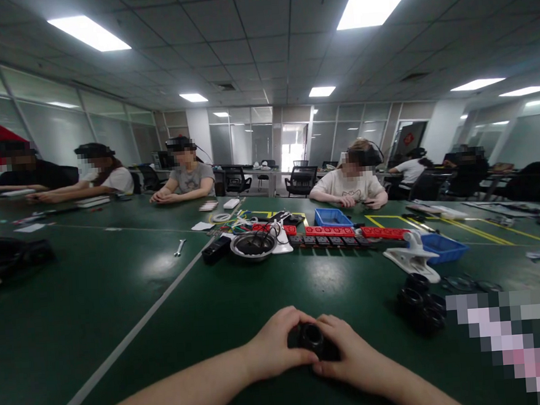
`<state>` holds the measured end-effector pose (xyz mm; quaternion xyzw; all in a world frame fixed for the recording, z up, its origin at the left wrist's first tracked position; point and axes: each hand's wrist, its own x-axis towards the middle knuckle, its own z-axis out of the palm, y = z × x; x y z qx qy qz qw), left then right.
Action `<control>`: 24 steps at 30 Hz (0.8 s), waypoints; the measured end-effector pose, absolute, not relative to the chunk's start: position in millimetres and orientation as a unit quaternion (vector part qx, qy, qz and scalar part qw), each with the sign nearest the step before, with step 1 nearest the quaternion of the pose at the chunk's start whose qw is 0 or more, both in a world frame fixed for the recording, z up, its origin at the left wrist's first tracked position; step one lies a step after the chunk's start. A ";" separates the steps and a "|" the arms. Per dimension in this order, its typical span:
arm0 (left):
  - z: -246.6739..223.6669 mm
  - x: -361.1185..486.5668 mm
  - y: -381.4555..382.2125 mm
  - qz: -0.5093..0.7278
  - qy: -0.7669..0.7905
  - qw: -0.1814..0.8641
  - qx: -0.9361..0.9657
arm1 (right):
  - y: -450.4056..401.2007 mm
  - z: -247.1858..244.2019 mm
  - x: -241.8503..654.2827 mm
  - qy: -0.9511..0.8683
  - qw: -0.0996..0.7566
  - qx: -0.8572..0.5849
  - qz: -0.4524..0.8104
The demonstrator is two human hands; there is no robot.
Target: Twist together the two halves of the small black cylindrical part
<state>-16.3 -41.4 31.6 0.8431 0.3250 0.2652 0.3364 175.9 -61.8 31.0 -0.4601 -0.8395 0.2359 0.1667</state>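
Observation:
Near the front edge of the green table (167,314), a small black cylindrical part (312,335) with a round opening on top is held between both hands. My left hand (279,340) curls round its left side, thumb in front. My right hand (345,351) closes on it from the right, its fingertips meeting those of the left hand. The underside of the part and some fingertips are hidden. To the right stands a cluster of similar black round parts (420,306), touching neither hand.
Beyond the hands lie a metal bowl (253,245), red and black strips (330,231), a white clamp-like piece (413,257), and blue trays (331,217) (444,247). A wrench (179,247) lies left. Several people sit across the table.

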 end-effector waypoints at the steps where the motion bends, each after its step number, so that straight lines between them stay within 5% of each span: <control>1: 31.0 -17.2 -40.2 0.264 0.321 0.339 0.844 | -60.0 32.0 178.2 -0.841 0.169 -0.446 0.256; 6: 27.6 -16.2 -40.8 0.274 0.329 0.342 0.836 | -55.0 30.9 180.6 -0.838 0.189 -0.435 0.268; 18: 30.5 -8.2 -52.8 0.288 0.428 0.267 0.814 | -68.7 24.2 159.1 -0.810 0.154 -0.562 0.070; 24: 29.5 -17.4 -42.9 0.285 0.335 0.298 0.847 | -65.8 29.2 171.6 -0.839 0.153 -0.488 0.186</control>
